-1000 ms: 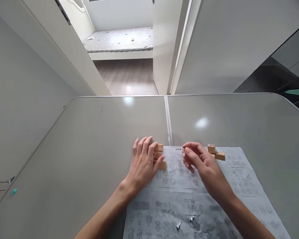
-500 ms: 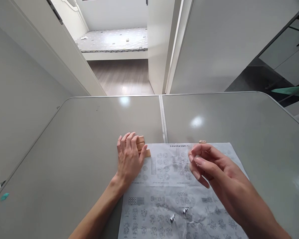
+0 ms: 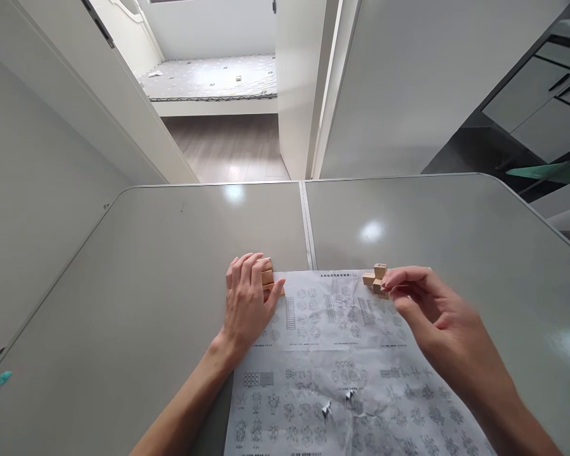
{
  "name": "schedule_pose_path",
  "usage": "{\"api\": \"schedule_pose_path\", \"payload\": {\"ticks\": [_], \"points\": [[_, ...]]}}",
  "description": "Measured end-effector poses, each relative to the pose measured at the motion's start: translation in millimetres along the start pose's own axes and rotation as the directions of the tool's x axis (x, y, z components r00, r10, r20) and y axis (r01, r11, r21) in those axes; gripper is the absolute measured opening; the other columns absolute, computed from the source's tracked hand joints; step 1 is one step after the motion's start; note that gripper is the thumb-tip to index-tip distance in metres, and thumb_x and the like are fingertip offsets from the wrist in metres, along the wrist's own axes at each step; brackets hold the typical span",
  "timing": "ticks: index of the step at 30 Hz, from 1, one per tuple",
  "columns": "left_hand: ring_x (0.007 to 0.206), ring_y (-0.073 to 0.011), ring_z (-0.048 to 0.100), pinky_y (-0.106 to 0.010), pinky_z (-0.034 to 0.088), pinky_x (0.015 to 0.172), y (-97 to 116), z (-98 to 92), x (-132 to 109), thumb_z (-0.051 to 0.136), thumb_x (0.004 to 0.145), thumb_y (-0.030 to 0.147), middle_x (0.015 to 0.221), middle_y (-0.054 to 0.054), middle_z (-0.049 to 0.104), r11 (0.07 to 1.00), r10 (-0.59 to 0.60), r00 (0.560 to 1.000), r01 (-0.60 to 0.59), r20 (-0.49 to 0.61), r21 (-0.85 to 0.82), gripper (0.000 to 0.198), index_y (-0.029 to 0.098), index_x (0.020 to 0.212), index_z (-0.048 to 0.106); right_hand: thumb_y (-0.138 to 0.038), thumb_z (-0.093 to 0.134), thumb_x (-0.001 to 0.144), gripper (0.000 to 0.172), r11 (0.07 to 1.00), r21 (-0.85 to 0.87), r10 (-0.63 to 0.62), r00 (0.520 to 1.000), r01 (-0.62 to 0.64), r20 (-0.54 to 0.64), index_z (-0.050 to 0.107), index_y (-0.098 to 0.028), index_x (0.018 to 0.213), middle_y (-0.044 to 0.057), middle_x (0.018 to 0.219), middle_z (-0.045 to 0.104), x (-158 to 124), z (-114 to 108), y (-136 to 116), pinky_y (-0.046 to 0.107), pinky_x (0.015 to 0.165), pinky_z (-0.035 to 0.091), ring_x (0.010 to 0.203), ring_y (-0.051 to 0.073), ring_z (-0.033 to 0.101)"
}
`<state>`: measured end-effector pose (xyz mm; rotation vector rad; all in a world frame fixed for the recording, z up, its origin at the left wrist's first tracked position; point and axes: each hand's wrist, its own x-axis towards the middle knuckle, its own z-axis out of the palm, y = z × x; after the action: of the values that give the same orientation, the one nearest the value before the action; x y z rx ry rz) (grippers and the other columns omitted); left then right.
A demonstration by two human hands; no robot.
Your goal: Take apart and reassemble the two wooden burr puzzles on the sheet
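My left hand (image 3: 247,292) lies palm down over several light wooden puzzle sticks (image 3: 266,277) at the sheet's upper left corner. Its fingers curve over the sticks and its thumb rests along their near right side; their left ends are hidden under the hand. At the sheet's upper right, my right hand (image 3: 437,310) has its bent fingertips and thumb closed at the right side of a small wooden burr puzzle (image 3: 377,282) made of crossed sticks. The fingers hide the puzzle's right side. Under both hands spreads a creased printed sheet (image 3: 313,354) with small diagrams.
The grey table (image 3: 147,285) has a metal seam (image 3: 306,221) down its middle. Two small torn spots (image 3: 326,410) show on the sheet. A teal scrap (image 3: 3,378) is at the far left. Past the table are an open door (image 3: 299,82) and a bed (image 3: 213,76).
My right hand has moved right and slightly away from me, its fingertips now at the wooden burr puzzle, uncovering most of it. My left hand stays over the sticks. The view has shifted slightly.
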<state>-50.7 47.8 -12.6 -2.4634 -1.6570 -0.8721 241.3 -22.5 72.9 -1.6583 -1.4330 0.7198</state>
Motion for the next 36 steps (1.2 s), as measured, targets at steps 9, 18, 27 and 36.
{"api": "schedule_pose_path", "payload": {"ticks": [9,18,27,36], "points": [[0.140,-0.0356,0.056,-0.057,0.044,0.119,3.6,-1.7,-0.4,0.064,0.105,0.036,0.139,-0.014,0.068,0.999,0.020,1.000,-0.020,0.008,-0.031,0.026,0.022,0.127,0.060,-0.055,0.054,0.105,0.038,0.824,-0.522,-0.311,0.946,0.218,-0.097,0.065,-0.025,0.125,0.014,0.128,0.072,16.2,-13.9,27.8,0.039,0.069,0.056,0.115,0.036,0.069],[0.138,-0.0349,0.058,-0.056,0.044,0.119,5.5,-2.0,-1.0,0.065,0.104,0.031,0.138,-0.014,0.069,0.998,0.022,0.999,-0.019,0.037,-0.067,0.024,0.022,0.126,0.060,-0.080,0.047,0.100,0.076,0.848,-0.506,-0.094,0.984,0.159,0.150,0.053,-0.025,0.152,0.017,0.147,0.066,18.5,-11.5,63.5,0.056,0.097,0.058,0.130,0.042,0.065],[0.139,-0.0333,0.059,-0.053,0.049,0.116,10.0,-4.8,-0.5,0.066,0.105,0.031,0.136,-0.013,0.071,0.989,0.070,0.997,-0.064,0.037,-0.131,0.023,0.021,0.124,0.061,-0.067,0.062,0.100,0.060,0.919,-0.387,-0.008,0.987,0.070,0.158,0.058,-0.027,0.145,0.013,0.137,0.074,23.8,0.9,65.3,0.047,0.088,0.063,0.116,0.035,0.075],[0.110,-0.0238,0.075,-0.041,0.060,0.099,30.7,-22.4,-2.8,0.055,0.111,0.039,0.125,-0.012,0.075,0.638,0.066,0.944,0.208,0.322,-0.741,0.025,0.023,0.128,0.064,-0.040,0.073,0.101,0.061,0.901,-0.209,-0.349,0.922,0.380,0.169,0.045,-0.031,0.155,0.014,0.140,0.061,10.9,25.7,5.8,0.044,0.089,0.065,0.124,0.034,0.069]]}}
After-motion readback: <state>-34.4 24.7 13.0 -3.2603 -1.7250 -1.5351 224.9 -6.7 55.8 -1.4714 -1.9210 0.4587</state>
